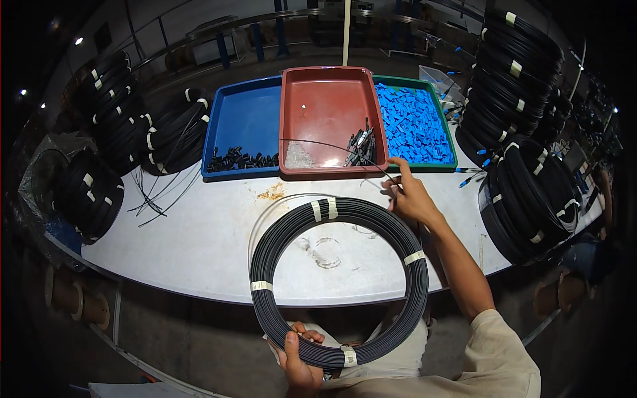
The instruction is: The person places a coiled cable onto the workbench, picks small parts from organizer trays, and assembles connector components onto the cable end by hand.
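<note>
A large coil of black cable (419,292), bound with pale tape bands, stands tilted over the table's front edge and my lap. My left hand (300,361) grips its lower left side, thumb on the near face and fingers coming through the ring. Beyond the coil's upper right, my right hand (413,197) has its lower fingers curled round a loose end of the black cable (332,146), with the index finger stretched out. That loose end arcs left across the front of the red tray (332,174). Part of the right-hand grip is hidden by the fingers.
Behind the coil stand a blue tray (242,174) with small black parts and a green tray (454,149) full of blue connectors. The red tray holds clear pieces and dark parts. Stacked cable coils (106,106) flank the white table (166,232) on the left, more coils (514,73) on the right.
</note>
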`<state>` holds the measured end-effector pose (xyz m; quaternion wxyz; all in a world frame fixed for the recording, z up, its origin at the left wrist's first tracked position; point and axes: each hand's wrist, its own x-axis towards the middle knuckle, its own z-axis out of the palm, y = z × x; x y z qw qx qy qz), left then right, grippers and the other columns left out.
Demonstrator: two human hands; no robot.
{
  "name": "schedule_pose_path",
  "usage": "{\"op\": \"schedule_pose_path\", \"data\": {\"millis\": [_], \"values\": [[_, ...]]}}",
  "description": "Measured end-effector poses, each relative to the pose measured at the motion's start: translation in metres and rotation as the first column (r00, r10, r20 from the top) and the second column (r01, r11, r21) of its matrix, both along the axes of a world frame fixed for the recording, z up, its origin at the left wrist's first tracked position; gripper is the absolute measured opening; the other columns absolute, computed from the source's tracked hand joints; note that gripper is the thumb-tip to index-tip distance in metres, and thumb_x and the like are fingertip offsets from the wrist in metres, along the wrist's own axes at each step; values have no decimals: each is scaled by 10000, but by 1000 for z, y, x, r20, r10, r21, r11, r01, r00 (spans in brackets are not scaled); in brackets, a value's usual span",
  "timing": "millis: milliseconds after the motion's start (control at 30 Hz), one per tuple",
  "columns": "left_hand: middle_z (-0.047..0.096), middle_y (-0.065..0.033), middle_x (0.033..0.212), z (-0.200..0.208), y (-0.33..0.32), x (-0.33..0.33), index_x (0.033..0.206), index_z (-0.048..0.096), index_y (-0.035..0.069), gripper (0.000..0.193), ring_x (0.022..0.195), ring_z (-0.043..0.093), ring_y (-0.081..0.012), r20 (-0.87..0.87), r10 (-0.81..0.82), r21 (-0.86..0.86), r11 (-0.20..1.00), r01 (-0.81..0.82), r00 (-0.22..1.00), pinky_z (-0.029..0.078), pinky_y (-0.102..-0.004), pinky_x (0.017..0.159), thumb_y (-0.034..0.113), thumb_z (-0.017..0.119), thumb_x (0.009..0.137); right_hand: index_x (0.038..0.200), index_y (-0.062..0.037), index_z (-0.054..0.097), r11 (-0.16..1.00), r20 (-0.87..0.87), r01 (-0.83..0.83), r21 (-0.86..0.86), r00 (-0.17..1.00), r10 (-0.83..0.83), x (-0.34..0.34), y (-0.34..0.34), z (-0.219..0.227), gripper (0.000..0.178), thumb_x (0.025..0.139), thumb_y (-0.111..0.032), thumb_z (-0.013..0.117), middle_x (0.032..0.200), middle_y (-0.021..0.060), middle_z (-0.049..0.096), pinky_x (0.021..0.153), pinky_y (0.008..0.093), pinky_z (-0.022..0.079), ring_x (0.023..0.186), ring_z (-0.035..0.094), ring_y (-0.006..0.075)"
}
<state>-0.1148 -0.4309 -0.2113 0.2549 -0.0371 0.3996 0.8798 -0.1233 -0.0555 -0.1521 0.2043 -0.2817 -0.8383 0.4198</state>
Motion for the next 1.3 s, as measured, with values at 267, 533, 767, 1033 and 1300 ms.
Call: {"op": "schedule_pose_path", "data": {"millis": [267, 533, 767, 1033, 1300], "values": [[544, -88, 1172, 12, 10, -8, 1430, 347, 87, 494, 1079, 554, -195, 101, 183, -194, 968, -161, 978, 477, -351, 933, 136, 555, 985, 1444, -148, 329, 1000, -60, -19, 17, 998, 20, 30, 11, -17, 570, 949, 107, 449, 1039, 163, 690, 603, 314, 543, 771, 718, 232], [405, -134, 1374, 10, 13, -26, 1504, 250, 54, 657, 1241, 446, -220, -293, 288, -112, 936, -332, 912, 350, -362, 1097, 63, 569, 930, 1267, -13, 451, 898, -442, 49, -437, 858, -262, 37, 48, 28, 289, 1004, -76, 553, 986, 137, 676, 437, 239, 435, 558, 568, 112], [331, -192, 1450, 6, 4, -38, 1515, 227, 20, 787, 1339, 348, -272, -575, 246, -188, 888, -419, 780, 211, -407, 1176, 38, 620, 834, 1240, -16, 493, 926, -416, 114, -359, 869, -268, -16, 102, 84, 307, 980, -128, 613, 908, 101, 657, 446, 252, 413, 552, 530, 103], [256, -215, 1546, 28, 8, -20, 1533, 157, 20, 1018, 1426, 290, -306, -602, 23, -373, 875, -307, 798, 174, -415, 1201, 71, 755, 711, 1189, -26, 576, 994, -406, 71, -78, 909, -97, -96, 108, 134, 254, 995, -187, 606, 878, 57, 665, 445, 248, 345, 544, 468, 77], [277, -211, 1563, 20, 2, -40, 1489, 303, 37, 945, 1433, 314, -324, -689, -125, -485, 812, -326, 714, 187, -422, 1203, 24, 659, 614, 977, -28, 723, 931, -322, 9, 365, 940, 117, -167, 78, 95, 201, 861, -192, 711, 917, 136, 736, 787, 370, 543, 887, 716, 267]]}}
